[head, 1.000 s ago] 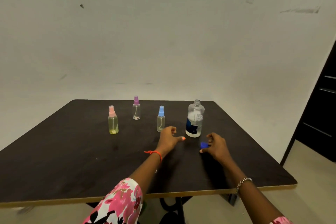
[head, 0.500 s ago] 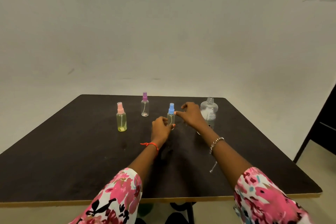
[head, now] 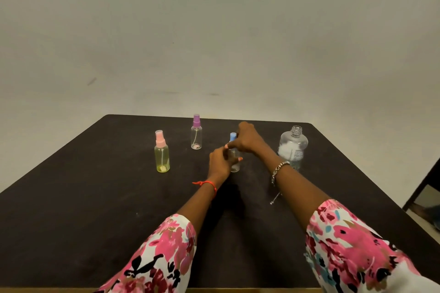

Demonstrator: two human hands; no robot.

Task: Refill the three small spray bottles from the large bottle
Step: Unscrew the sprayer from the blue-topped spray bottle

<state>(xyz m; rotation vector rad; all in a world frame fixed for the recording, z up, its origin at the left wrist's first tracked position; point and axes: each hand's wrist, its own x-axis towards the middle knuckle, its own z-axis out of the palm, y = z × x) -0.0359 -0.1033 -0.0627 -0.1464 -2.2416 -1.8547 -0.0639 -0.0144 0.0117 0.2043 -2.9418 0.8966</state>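
Since a second ago both hands have left the near table surface beside the large bottle (head: 292, 147) and closed on the blue-topped spray bottle (head: 235, 167), which stands upright, spray end up, mid-way across the dark table (head: 95, 197). The left hand (head: 219, 162) has its fingers curled round the clear body from the left, and the right hand (head: 248, 140) pinches the blue top from the right. The large bottle stands upright and uncapped, mouth up, just right of them; the pink-topped spray bottle (head: 162, 153) and purple-topped spray bottle (head: 196, 133) stand upright to the left, the purple one farther.
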